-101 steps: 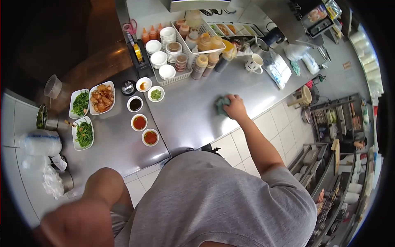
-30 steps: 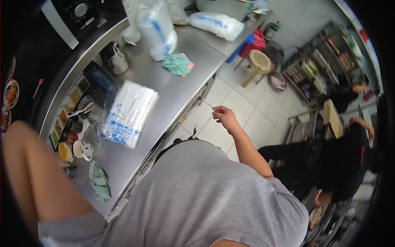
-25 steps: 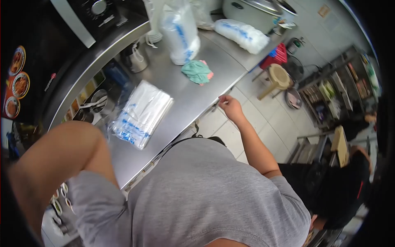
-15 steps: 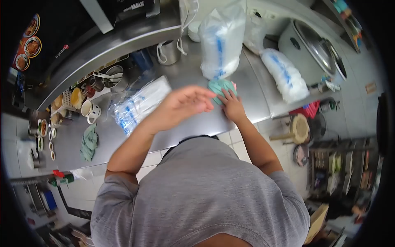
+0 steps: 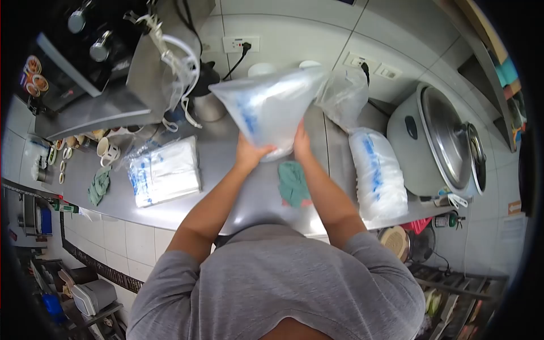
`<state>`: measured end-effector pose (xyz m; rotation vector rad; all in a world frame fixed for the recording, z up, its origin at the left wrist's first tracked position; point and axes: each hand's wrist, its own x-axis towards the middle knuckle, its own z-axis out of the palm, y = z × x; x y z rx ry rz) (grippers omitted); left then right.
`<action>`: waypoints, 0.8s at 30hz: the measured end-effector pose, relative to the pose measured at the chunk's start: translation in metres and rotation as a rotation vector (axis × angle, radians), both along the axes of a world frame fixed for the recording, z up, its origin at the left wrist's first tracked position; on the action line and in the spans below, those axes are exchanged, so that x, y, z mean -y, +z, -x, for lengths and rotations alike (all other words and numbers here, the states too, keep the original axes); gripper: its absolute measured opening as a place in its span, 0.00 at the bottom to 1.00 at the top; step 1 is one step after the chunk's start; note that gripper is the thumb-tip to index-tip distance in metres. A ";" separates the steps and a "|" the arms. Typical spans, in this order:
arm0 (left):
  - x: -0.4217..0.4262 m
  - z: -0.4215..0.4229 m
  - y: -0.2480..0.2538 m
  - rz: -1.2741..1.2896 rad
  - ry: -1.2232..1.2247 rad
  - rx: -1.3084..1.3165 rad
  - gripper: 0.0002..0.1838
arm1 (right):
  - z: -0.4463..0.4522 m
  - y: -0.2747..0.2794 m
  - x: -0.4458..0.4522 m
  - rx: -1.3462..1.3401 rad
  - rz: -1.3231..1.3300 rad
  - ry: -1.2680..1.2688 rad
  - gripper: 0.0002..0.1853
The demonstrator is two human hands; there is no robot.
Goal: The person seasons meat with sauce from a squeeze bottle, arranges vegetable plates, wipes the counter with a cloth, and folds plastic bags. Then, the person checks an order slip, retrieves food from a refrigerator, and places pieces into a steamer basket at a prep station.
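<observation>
Between my two hands is a tall plastic pack with blue print, tilted so that its wide end leans away from me. My left hand grips its left side near the bottom, thumb across the front. The lower right side is held by my right hand. What the pack contains is blurred, but something white shows at its base. Just below my right hand, a crumpled green cloth lies on the steel counter, with a bit of pink under its lower edge.
On the right lie a long pack of white stacked items and a large rice cooker. Flat white plastic bags, a mug and another green cloth are on the left. A metal jug stands behind.
My right hand has left the green cloth, and both hands have taken hold of the tall plastic pack. The pack now tilts. The cloth lies nearer the counter's front edge, and the camera view has shifted.
</observation>
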<state>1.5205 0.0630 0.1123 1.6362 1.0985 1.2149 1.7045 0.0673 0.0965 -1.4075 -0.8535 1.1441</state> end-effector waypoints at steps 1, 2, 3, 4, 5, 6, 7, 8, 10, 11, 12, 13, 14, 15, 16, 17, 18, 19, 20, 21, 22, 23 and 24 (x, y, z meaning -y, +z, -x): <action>-0.001 0.000 -0.009 0.031 -0.009 0.026 0.49 | -0.001 -0.023 0.009 0.116 -0.163 0.014 0.40; -0.003 0.001 -0.015 0.071 -0.016 0.052 0.47 | -0.003 -0.046 0.011 0.229 -0.319 0.027 0.39; -0.006 0.003 -0.018 0.078 -0.003 0.046 0.47 | -0.007 -0.044 0.014 0.221 -0.313 0.040 0.39; -0.007 0.007 -0.023 0.022 -0.032 -0.117 0.45 | -0.014 -0.041 0.018 0.197 -0.222 0.096 0.37; -0.005 0.012 -0.027 -0.029 -0.067 -0.287 0.43 | -0.019 -0.035 0.023 0.168 -0.129 0.150 0.35; -0.003 0.017 -0.031 -0.017 -0.059 -0.305 0.43 | -0.029 -0.030 0.023 0.148 -0.121 0.159 0.35; -0.001 0.020 -0.034 0.001 -0.026 -0.333 0.35 | -0.047 -0.024 0.018 0.018 -0.121 0.280 0.34; -0.004 0.022 -0.036 0.014 0.007 -0.357 0.28 | -0.057 -0.017 0.010 -0.108 -0.126 0.398 0.35; -0.015 0.027 -0.054 0.049 -0.030 -0.370 0.32 | -0.052 -0.003 0.005 0.024 -0.211 0.391 0.38; -0.012 0.027 -0.065 0.088 -0.068 -0.371 0.36 | -0.044 -0.004 0.011 0.165 -0.291 0.384 0.41; -0.004 0.025 -0.067 0.112 -0.065 -0.374 0.36 | -0.021 -0.008 0.017 0.170 -0.227 0.268 0.46; -0.004 0.022 -0.066 0.192 -0.089 -0.323 0.36 | -0.019 -0.011 0.020 0.163 -0.222 0.279 0.46; -0.007 0.021 -0.062 0.263 -0.101 -0.270 0.35 | -0.016 -0.016 0.019 0.179 -0.255 0.237 0.46; -0.010 0.021 -0.055 0.246 -0.126 -0.308 0.36 | -0.010 -0.024 0.016 0.188 -0.291 0.205 0.46; -0.009 0.025 -0.050 0.240 -0.148 -0.352 0.36 | -0.011 -0.030 0.010 0.146 -0.388 0.233 0.45; -0.012 0.031 -0.059 0.236 -0.108 -0.456 0.39 | -0.018 -0.030 0.011 0.136 -0.319 0.281 0.44; -0.011 0.039 -0.069 0.232 -0.069 -0.557 0.41 | -0.023 -0.026 0.012 0.133 -0.252 0.331 0.43; -0.001 0.048 -0.060 0.239 -0.033 -0.564 0.41 | -0.027 -0.025 0.019 0.184 -0.231 0.243 0.41; 0.010 0.054 -0.040 0.174 0.038 -0.569 0.44 | -0.026 -0.021 0.032 0.242 -0.216 0.149 0.40; 0.018 0.060 -0.019 0.107 0.105 -0.569 0.47 | -0.018 -0.005 0.054 0.371 -0.208 0.044 0.37; 0.028 0.083 -0.005 0.057 0.087 -0.645 0.50 | -0.011 0.007 0.078 0.501 -0.198 -0.064 0.34; 0.035 0.111 0.005 -0.054 0.141 -0.733 0.46 | -0.002 0.006 0.100 0.445 -0.206 -0.093 0.29; 0.044 0.142 0.011 -0.164 0.184 -0.824 0.43 | 0.010 0.005 0.116 0.387 -0.206 -0.129 0.24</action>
